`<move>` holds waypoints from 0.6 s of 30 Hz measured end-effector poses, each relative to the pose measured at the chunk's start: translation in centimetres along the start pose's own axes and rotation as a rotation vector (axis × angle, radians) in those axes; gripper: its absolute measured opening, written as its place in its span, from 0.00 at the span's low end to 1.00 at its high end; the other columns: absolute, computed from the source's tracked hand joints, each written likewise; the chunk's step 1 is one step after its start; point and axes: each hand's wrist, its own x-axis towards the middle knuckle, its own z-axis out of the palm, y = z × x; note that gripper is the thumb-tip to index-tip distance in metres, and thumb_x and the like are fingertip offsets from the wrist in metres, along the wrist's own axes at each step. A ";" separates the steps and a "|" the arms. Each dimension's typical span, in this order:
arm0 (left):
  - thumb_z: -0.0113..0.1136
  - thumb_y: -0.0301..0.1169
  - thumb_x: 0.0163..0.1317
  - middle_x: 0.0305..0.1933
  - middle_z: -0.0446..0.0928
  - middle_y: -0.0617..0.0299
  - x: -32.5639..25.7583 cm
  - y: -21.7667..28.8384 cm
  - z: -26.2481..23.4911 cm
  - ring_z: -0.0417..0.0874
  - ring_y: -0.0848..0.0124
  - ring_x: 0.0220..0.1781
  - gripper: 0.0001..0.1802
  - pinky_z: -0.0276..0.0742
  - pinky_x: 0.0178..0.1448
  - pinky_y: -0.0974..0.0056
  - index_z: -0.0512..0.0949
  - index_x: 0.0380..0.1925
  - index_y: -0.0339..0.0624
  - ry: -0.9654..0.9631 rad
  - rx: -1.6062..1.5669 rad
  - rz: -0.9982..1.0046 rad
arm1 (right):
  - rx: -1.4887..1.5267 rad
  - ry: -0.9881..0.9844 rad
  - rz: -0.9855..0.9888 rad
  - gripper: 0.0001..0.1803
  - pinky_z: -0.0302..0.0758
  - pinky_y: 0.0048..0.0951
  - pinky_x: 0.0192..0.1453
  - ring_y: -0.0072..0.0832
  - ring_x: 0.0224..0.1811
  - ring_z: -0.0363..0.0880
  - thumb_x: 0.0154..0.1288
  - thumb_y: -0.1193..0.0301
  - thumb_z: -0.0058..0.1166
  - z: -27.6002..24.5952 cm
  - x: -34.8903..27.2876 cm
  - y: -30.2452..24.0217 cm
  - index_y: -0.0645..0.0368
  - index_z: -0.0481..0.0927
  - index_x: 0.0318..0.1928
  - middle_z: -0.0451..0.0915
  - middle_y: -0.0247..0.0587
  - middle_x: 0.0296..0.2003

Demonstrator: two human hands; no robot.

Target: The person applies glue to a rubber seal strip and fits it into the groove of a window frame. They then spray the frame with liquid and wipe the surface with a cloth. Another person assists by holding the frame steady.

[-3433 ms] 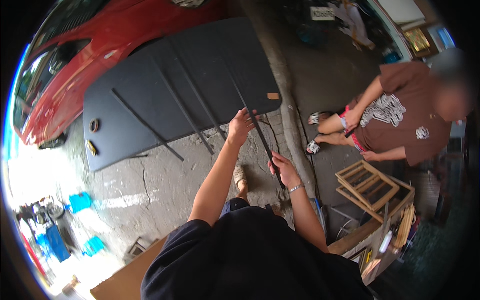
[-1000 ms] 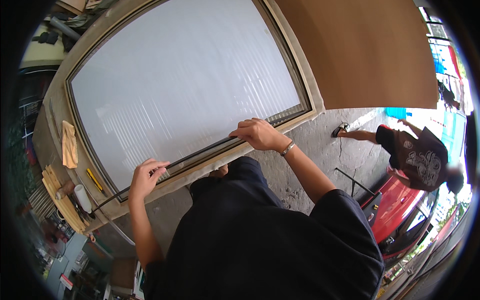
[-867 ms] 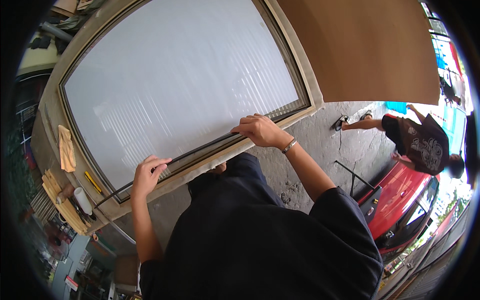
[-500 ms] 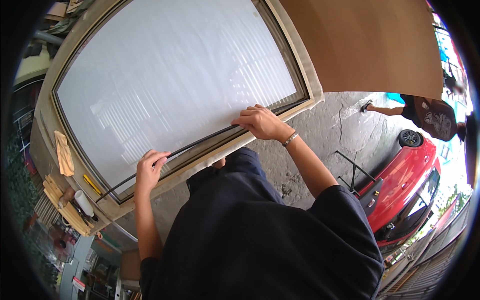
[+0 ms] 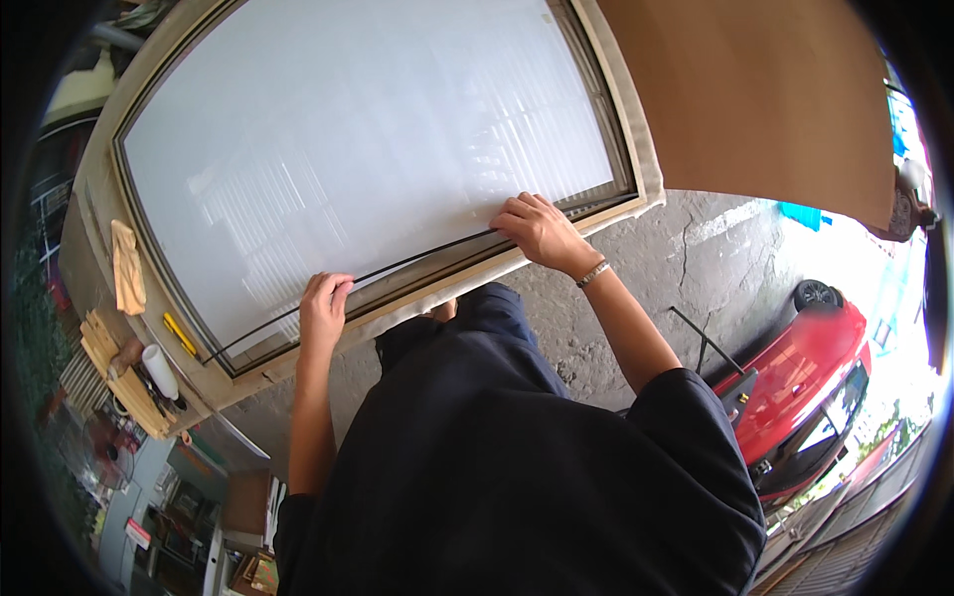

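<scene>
A glass panel (image 5: 358,129) with a white surface lies in a dark-edged frame (image 5: 594,84) on a padded worktable (image 5: 648,164). Along its near side runs a thin black strip (image 5: 422,255), slightly bowed, its left end reaching past the frame's corner. My left hand (image 5: 323,308) pinches this strip near the left part of the near edge. Farther right, my right hand (image 5: 540,230), with a bracelet at the wrist, also has its fingers closed on the strip over the edge of the glass. The fingertips are partly hidden on both hands.
On the table's left side lie a yellow cutter knife (image 5: 181,335), a folded tan cloth (image 5: 127,268), wooden strips (image 5: 119,382) and a white cylinder (image 5: 159,371). A large brown board (image 5: 755,89) stands at far right. Beyond the concrete floor (image 5: 636,288) is a red car (image 5: 805,382).
Both hands have shifted slightly right in the view, along with the table and strip, as the view moved. The hands keep their hold. The person at right has moved toward the picture's edge.
</scene>
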 end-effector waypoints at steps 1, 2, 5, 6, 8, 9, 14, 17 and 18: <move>0.61 0.25 0.66 0.36 0.80 0.53 -0.3 -0.4 0.4 0.80 0.53 0.41 0.04 0.76 0.46 0.57 0.80 0.37 0.35 0.027 0.022 0.022 | -0.019 -0.005 -0.004 0.06 0.72 0.34 0.54 0.33 0.47 0.76 0.67 0.70 0.56 -0.1 -0.1 -0.1 0.55 0.82 0.42 0.78 0.34 0.39; 0.62 0.25 0.65 0.36 0.79 0.54 -0.5 -0.8 0.9 0.79 0.53 0.41 0.04 0.75 0.46 0.56 0.79 0.36 0.35 0.048 0.048 0.045 | -0.027 0.001 -0.016 0.07 0.72 0.34 0.54 0.33 0.46 0.76 0.66 0.70 0.55 0.0 -0.1 -0.1 0.56 0.82 0.42 0.78 0.35 0.39; 0.63 0.25 0.63 0.36 0.78 0.55 -1.0 -1.6 2.0 0.78 0.54 0.41 0.04 0.75 0.45 0.56 0.79 0.36 0.37 0.114 0.117 0.108 | -0.082 0.013 -0.027 0.07 0.72 0.35 0.54 0.33 0.46 0.76 0.65 0.72 0.55 0.7 -0.1 -0.2 0.55 0.82 0.43 0.78 0.35 0.39; 0.64 0.25 0.62 0.35 0.77 0.57 -1.1 -1.6 2.3 0.78 0.57 0.41 0.05 0.74 0.46 0.56 0.78 0.35 0.39 0.143 0.169 0.128 | -0.101 0.017 -0.018 0.09 0.72 0.34 0.54 0.33 0.46 0.76 0.63 0.73 0.54 0.9 -0.2 -0.3 0.56 0.82 0.44 0.78 0.35 0.39; 0.65 0.26 0.62 0.35 0.78 0.59 -1.2 -1.3 2.4 0.78 0.58 0.40 0.05 0.73 0.47 0.56 0.78 0.35 0.40 0.156 0.252 0.165 | -0.124 0.021 -0.029 0.11 0.72 0.34 0.54 0.33 0.46 0.76 0.62 0.74 0.53 1.3 -0.4 -0.3 0.57 0.82 0.44 0.77 0.35 0.39; 0.65 0.27 0.62 0.35 0.78 0.60 -1.2 -1.3 2.3 0.78 0.59 0.40 0.05 0.73 0.47 0.56 0.78 0.35 0.40 0.161 0.293 0.184 | -0.136 0.024 -0.034 0.11 0.72 0.34 0.54 0.33 0.46 0.76 0.61 0.74 0.53 1.4 -0.5 -0.4 0.57 0.82 0.44 0.77 0.35 0.39; 0.65 0.28 0.63 0.34 0.76 0.63 -1.9 -1.4 1.9 0.78 0.62 0.40 0.05 0.74 0.48 0.57 0.78 0.34 0.41 0.059 0.304 0.209 | -0.170 0.009 -0.047 0.10 0.72 0.34 0.53 0.32 0.46 0.76 0.61 0.75 0.52 1.7 -1.1 -0.8 0.58 0.81 0.42 0.78 0.35 0.40; 0.65 0.28 0.62 0.34 0.77 0.63 -2.6 -1.4 2.0 0.78 0.63 0.39 0.05 0.75 0.47 0.58 0.78 0.34 0.41 0.052 0.263 0.214 | -0.145 -0.003 -0.034 0.09 0.72 0.34 0.53 0.32 0.45 0.77 0.61 0.76 0.53 1.6 -1.3 -1.2 0.57 0.82 0.42 0.79 0.34 0.40; 0.65 0.28 0.62 0.34 0.77 0.63 -2.9 -1.5 2.1 0.78 0.63 0.39 0.05 0.76 0.47 0.58 0.78 0.34 0.41 0.050 0.254 0.215 | -0.149 -0.001 -0.035 0.09 0.72 0.34 0.53 0.32 0.45 0.77 0.61 0.75 0.54 1.7 -1.5 -1.1 0.57 0.83 0.41 0.80 0.34 0.40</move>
